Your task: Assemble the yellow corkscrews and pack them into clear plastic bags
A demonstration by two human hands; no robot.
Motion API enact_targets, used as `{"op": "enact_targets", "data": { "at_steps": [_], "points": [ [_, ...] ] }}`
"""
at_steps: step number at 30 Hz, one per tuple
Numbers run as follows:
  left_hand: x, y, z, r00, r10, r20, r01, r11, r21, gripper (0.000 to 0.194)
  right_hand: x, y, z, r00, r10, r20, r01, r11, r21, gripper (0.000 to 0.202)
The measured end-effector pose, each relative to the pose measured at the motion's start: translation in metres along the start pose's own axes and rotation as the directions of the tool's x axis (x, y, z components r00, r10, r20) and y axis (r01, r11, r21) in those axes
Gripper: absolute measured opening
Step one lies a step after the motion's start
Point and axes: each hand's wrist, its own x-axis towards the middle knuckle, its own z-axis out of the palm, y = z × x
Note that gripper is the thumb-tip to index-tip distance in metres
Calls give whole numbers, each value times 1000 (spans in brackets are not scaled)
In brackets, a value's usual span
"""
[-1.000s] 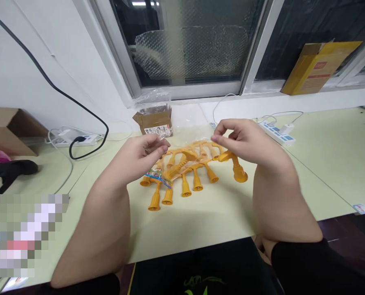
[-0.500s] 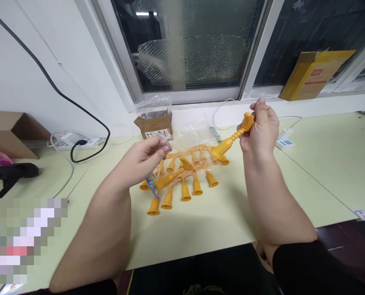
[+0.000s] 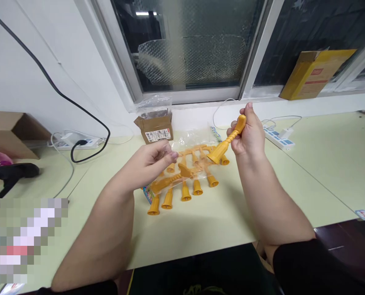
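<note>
My right hand [image 3: 251, 133] holds a yellow plastic toy bell [image 3: 221, 151] by its handle end, above the table. The bell has a twisted stem, and its flared mouth points down and left. My left hand [image 3: 148, 166] pinches a clear plastic bag [image 3: 185, 174] between thumb and fingers. Inside this bag lies another yellow toy bell [image 3: 167, 183], and a colourful printed strip [image 3: 147, 195] shows at its lower left. Beneath, several more yellow bells [image 3: 186, 192] lie in rows on the table, their mouths mostly facing me. The bag partly covers them.
Behind the bells are more clear wrapping [image 3: 194, 138] and a small open carton [image 3: 156, 127]. Power strips [image 3: 279, 138] with cables lie at right and left. A large cardboard box [image 3: 10, 133] and a black object [image 3: 13, 174] stand left; a yellow carton [image 3: 317, 76] leans on the windowsill.
My right hand has moved left and slightly down with the bell, closer to the bag. My left hand has shifted slightly right, and the bagged bell has tilted and moved a little left.
</note>
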Motion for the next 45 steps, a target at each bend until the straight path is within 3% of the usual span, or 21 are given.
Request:
{"op": "enact_targets", "data": {
  "at_steps": [6, 12, 16, 20, 25, 28, 31, 34, 38, 41, 45],
  "points": [
    [0, 5, 7, 998, 47, 51, -47, 999, -2, 34, 4, 12, 3, 994, -78, -75, 75, 997, -33, 66],
    [5, 4, 29, 998, 54, -14, -52, 994, 100, 32, -24, -5, 28, 998, -63, -2, 63, 997, -47, 56],
    [4, 7, 40, 1000, -12, 12, 11, 992, 126, 44, -40, -9, 43, 999, -22, -46, 24, 999, 44, 53],
    [3, 9, 44, 998, -49, 48, 46, 997, 60, 56, -44, -10, 43, 999, 37, -36, -34, 997, 75, 51],
    [5, 1, 46, 993, -16, -116, 12, 999, -36, 48, -53, -25, 41, 997, 51, 58, -49, 998, -34, 48],
    [9, -3, 46, 980, -27, -198, -15, 977, -212, 41, -58, -36, 39, 985, 21, 170, -15, 999, -37, 43],
    [12, -4, 44, 977, -38, -210, -47, 922, -385, 39, -56, -39, 34, 944, 45, 327, -49, 999, 4, 33],
    [13, -4, 38, 980, -43, -195, -45, 903, -426, 42, -50, -37, 25, 857, 127, 499, -157, 987, 18, 30],
    [11, -7, 29, 993, -36, -109, -2, 946, -325, 35, -45, -36, 17, 724, 194, 663, -274, 961, 19, 26],
    [10, -9, 27, 994, -64, -83, 44, 972, -231, 41, -46, -35, 16, 650, 210, 731, -312, 950, 5, 23],
    [11, -9, 30, 992, -82, -96, 58, 972, -227, 39, -47, -30, 18, 570, 236, 787, -340, 940, -35, 20]
  ]
}}
